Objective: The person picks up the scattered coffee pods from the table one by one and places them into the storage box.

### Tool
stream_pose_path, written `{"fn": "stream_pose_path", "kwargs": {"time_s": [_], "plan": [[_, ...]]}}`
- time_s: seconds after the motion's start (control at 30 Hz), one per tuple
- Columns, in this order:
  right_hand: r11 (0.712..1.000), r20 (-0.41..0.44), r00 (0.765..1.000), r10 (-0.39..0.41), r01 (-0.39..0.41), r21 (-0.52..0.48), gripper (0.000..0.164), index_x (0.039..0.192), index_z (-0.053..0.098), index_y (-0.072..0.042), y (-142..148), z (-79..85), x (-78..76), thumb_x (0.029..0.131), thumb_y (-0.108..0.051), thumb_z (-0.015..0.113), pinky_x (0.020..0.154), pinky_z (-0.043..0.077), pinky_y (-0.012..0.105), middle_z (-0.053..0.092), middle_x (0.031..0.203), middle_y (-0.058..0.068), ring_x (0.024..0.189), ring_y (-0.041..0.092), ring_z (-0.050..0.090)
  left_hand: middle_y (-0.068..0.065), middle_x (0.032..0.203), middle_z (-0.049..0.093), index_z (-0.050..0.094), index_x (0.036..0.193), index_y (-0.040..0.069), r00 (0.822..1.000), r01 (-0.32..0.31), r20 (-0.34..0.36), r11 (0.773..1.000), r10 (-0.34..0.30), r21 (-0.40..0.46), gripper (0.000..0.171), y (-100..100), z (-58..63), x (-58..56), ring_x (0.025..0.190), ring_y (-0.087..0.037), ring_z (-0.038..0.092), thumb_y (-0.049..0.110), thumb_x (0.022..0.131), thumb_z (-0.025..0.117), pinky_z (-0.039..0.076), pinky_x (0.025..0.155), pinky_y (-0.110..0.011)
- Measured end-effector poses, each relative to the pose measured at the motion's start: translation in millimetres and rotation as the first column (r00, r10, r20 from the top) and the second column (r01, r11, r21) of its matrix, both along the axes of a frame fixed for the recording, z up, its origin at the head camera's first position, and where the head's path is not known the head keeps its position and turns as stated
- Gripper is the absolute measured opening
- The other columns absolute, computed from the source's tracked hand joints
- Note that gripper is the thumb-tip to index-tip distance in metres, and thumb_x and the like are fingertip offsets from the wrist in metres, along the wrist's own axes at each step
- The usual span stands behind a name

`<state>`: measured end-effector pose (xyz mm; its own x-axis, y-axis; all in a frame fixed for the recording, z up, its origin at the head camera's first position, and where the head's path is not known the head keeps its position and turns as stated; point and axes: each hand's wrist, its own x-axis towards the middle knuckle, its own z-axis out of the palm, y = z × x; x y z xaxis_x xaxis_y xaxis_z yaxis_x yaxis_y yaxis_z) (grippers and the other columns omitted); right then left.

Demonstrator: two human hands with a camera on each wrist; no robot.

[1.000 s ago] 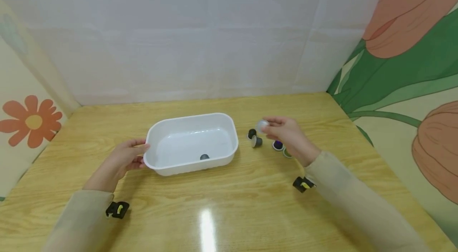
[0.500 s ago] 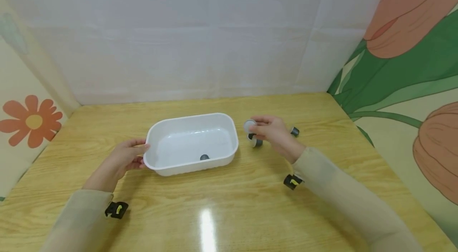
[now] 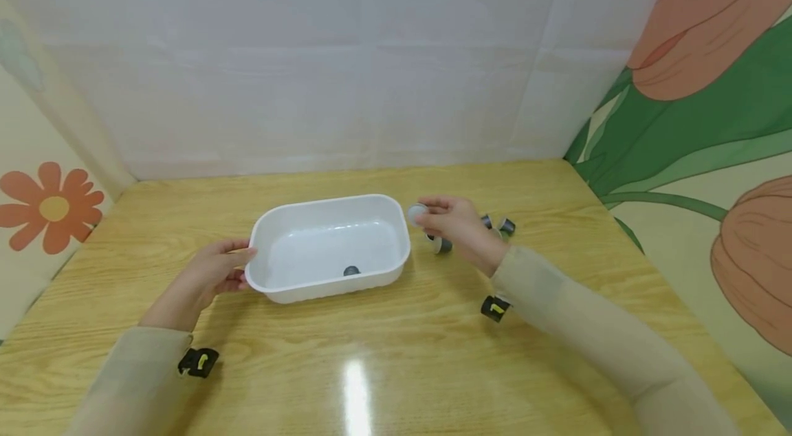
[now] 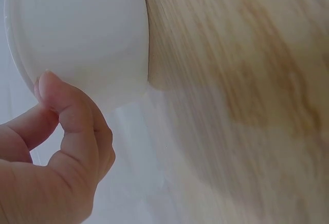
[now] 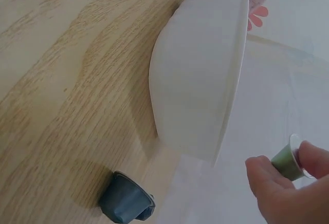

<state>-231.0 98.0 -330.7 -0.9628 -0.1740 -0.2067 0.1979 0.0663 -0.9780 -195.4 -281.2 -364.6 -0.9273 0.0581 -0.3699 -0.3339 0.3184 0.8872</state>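
The left hand [image 3: 215, 273] pinches the tub [image 3: 315, 291] by its left edge; just past the right edge, the right hand [image 3: 456, 224] pinches a pod [image 5: 287, 164] whose green side only the right wrist view shows.

Seen from here, the table [image 3: 272, 367] is wood-grained and glossy, with a streak of glare [image 3: 356, 398] before the tub [image 3: 334, 214]. The tub stands upright on it. Dark capsules [image 3: 442, 245] lie near the tub's right end; others lie farther right.

A creased white sheet [image 3: 346, 78] hangs behind the wood-grain table [image 3: 284, 367], between flower-patterned panels [image 3: 680, 140].
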Motion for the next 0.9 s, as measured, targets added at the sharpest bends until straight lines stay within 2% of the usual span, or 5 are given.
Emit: {"fn": "stream_pose_path", "kwargs": {"time_s": [0.27,0.53,0.67,0.9], "plan": [[0.999,-0.015,1.0,0.007,-0.006,0.038,0.044,0.135,0.052,0.001,-15,-1.1,-7.0,0.093,-0.002,0.064,0.095,0.05,0.035,0.056,0.131,0.017,0.118,0.028,0.056,0.0,0.081,0.058,0.022,0.143,-0.014,1.0,-0.008,0.009,1.0,0.008,-0.015,0.057,-2,0.6,0.8,0.065,-0.01,0.057,0.018,0.104,0.047,0.054,0.06,-0.023],[1.0,-0.07,0.997,-0.02,0.021,0.017,0.044,0.132,0.053,0.005,-30,-6.0,-15.1,0.09,0.005,0.065,0.094,0.051,0.033,0.058,0.128,0.021,0.117,0.03,0.057,0.001,0.078,0.058,0.021,0.143,-0.014,1.0,-0.008,0.008,1.0,0.008,0.011,0.057,-1,-0.9,1.0,0.064,-0.009,0.058,0.016,0.103,0.047,0.055,0.06,-0.022],[1.0,-0.109,0.994,0.0,0.002,0.014,0.044,0.131,0.053,0.008,-36,-8.0,-17.3,0.089,0.007,0.065,0.094,0.051,0.031,0.058,0.128,0.022,0.118,0.03,0.056,0.001,0.078,0.058,0.022,0.143,-0.014,1.0,-0.005,0.004,1.0,0.005,0.012,0.056,-1,-0.5,0.8,0.064,-0.009,0.058,0.017,0.103,0.047,0.054,0.06,-0.022],[0.997,-0.128,0.992,0.012,-0.002,0.08,0.045,0.132,0.053,0.006,-44,-10.9,-22.6,0.089,0.006,0.066,0.094,0.05,0.028,0.058,0.128,0.02,0.118,0.028,0.056,0.002,0.078,0.058,0.021,0.143,-0.014,1.0,-0.005,0.005,1.0,0.005,0.013,0.057,1,0.7,0.1,0.064,-0.009,0.058,0.017,0.103,0.047,0.054,0.06,-0.022]]}}
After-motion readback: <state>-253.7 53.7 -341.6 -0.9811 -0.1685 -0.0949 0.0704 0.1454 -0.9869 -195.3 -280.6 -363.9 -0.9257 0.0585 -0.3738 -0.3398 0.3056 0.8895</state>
